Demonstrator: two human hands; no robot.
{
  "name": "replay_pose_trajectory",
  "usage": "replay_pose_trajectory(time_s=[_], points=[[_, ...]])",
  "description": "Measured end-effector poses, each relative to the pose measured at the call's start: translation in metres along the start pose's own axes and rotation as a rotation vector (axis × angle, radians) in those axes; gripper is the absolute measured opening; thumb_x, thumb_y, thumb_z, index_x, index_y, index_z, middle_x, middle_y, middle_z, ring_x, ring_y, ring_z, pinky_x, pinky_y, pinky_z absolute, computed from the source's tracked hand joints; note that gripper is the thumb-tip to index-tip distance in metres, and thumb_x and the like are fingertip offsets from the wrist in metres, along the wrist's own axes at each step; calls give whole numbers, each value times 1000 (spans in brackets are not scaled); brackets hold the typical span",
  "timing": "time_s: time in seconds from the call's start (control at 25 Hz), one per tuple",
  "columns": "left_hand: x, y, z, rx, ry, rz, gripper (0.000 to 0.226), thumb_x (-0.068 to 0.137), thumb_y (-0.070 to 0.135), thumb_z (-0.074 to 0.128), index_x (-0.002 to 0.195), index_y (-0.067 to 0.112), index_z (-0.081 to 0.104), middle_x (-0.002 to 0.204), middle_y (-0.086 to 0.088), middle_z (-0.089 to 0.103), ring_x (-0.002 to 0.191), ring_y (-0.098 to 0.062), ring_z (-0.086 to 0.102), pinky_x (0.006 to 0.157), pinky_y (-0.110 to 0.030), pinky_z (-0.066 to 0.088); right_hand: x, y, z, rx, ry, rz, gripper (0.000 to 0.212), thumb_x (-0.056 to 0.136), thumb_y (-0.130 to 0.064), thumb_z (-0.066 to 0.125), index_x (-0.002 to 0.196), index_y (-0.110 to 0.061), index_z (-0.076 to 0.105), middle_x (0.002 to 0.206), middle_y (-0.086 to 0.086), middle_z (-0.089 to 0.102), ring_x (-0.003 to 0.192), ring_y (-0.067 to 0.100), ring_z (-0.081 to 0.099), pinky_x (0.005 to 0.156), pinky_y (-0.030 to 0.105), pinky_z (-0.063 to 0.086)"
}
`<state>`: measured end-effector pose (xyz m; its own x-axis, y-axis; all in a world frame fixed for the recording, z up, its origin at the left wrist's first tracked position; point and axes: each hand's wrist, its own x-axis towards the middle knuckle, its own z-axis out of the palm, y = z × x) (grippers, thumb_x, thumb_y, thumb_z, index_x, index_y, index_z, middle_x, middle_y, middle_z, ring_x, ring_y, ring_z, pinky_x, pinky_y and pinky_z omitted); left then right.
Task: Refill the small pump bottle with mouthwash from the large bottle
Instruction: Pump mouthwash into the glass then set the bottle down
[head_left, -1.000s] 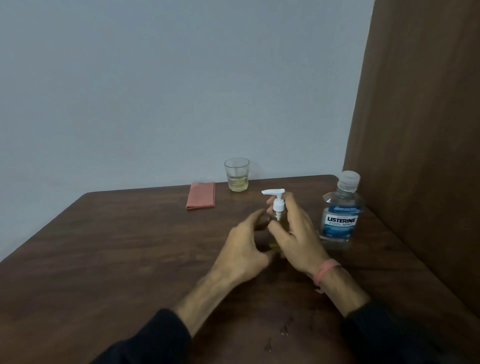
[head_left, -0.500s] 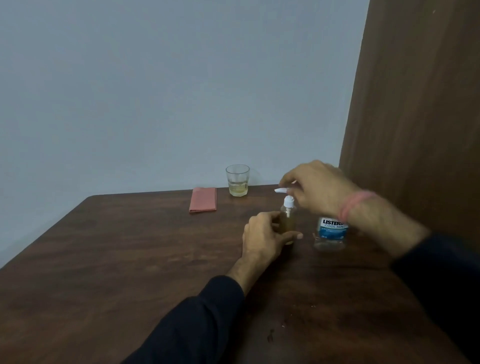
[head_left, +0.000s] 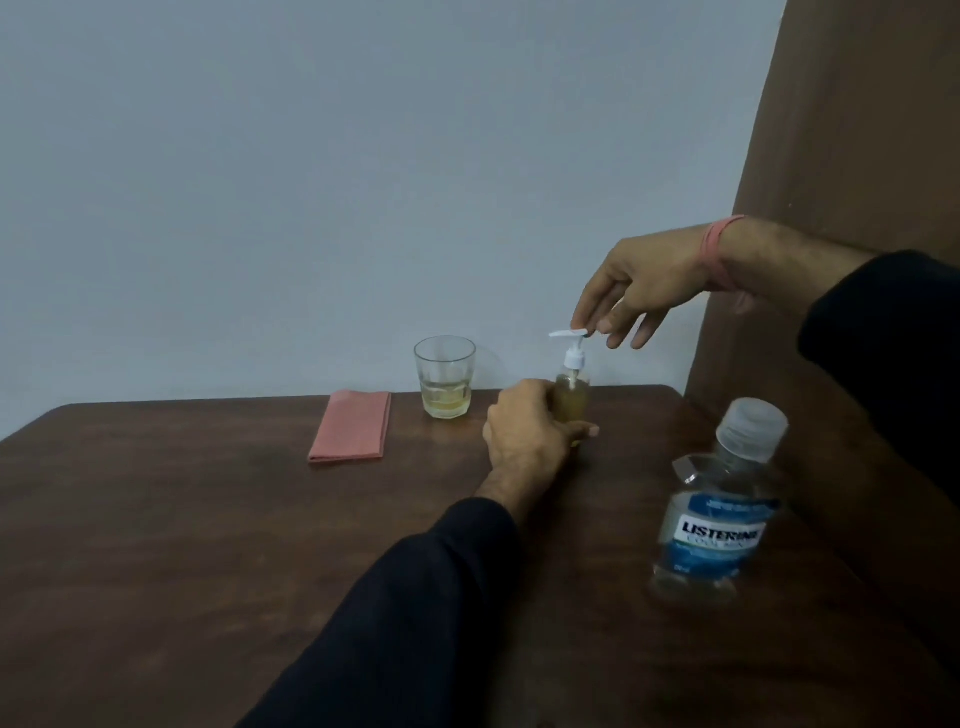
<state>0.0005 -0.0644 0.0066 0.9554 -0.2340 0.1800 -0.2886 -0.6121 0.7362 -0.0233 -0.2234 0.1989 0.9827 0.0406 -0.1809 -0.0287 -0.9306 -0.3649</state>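
The small pump bottle (head_left: 572, 396) stands upright on the table, yellowish liquid inside, its white pump head (head_left: 569, 336) on top. My left hand (head_left: 527, 431) is wrapped around the bottle's body. From above, my right hand (head_left: 631, 288) pinches the back end of the pump head with its fingertips. The large clear mouthwash bottle (head_left: 719, 506), with a blue label and a white cap on, stands untouched to the right and nearer me.
A drinking glass (head_left: 445, 376) with a little yellowish liquid stands at the back of the brown wooden table (head_left: 182, 545). A folded pink cloth (head_left: 352, 426) lies left of it. A brown wooden panel (head_left: 857, 130) closes the right side.
My right hand left the bottle's side and rose to the pump head. My left hand stayed on the bottle's body. The view moved closer, so the mouthwash bottle sits lower right.
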Motion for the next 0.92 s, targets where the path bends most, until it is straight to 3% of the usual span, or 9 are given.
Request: replay_pose_trajectory(time_s=[0.2,0.32,0.52,0.64,0.68,0.76,0.8,0.92], points=[[52,1,16,46,89,-15,59,82,52,99,130,26,76,122,1,81,117,-27,76,91,-39,55,40,40,25,214,104,-39,54,106,7,62,150,-23,63,139,-2,73,115,21,78,83,37,70],[65,-1,20,77,97,-4,61,82,52,99,131,24,76,123,-1,81,117,-29,76,95,-42,60,48,55,42,332,171,-64,65,104,11,62,152,-32,60,137,-4,73,114,22,79,85,41,70],[50,1,16,66,63,-65,74,76,47,104,137,21,72,131,-1,79,125,-27,75,98,-41,59,35,75,70,476,213,-73,86,100,13,66,162,-42,42,134,-4,67,111,24,78,76,35,70],[11,-7,4,-23,14,-52,73,83,23,99,149,16,68,141,-2,77,135,-25,71,113,-37,56,3,91,98,527,156,17,71,100,16,63,152,-31,52,132,3,67,113,30,75,75,36,70],[-6,-10,-1,-77,-42,-20,70,87,14,94,151,17,68,141,0,77,134,-20,71,117,-35,56,-9,103,110,629,150,70,61,102,18,57,149,-20,55,134,9,66,113,34,73,80,38,69],[-46,-15,-16,-192,-205,20,72,89,4,88,156,19,65,146,6,74,134,-10,69,119,-28,54,-48,120,141,724,194,150,41,108,11,52,146,-1,56,140,22,64,114,38,65,105,47,61],[-64,-16,-24,-224,-294,27,75,89,3,89,157,20,63,148,9,72,134,-6,66,116,-23,53,-70,116,152,788,212,142,34,108,3,56,142,1,61,136,21,68,114,35,66,110,48,56],[-109,-6,-41,-229,-501,56,82,83,13,100,154,28,62,140,18,71,127,-1,67,110,-23,55,-131,93,179,834,258,70,35,104,-4,68,136,-18,71,124,3,81,117,20,77,99,29,61]])
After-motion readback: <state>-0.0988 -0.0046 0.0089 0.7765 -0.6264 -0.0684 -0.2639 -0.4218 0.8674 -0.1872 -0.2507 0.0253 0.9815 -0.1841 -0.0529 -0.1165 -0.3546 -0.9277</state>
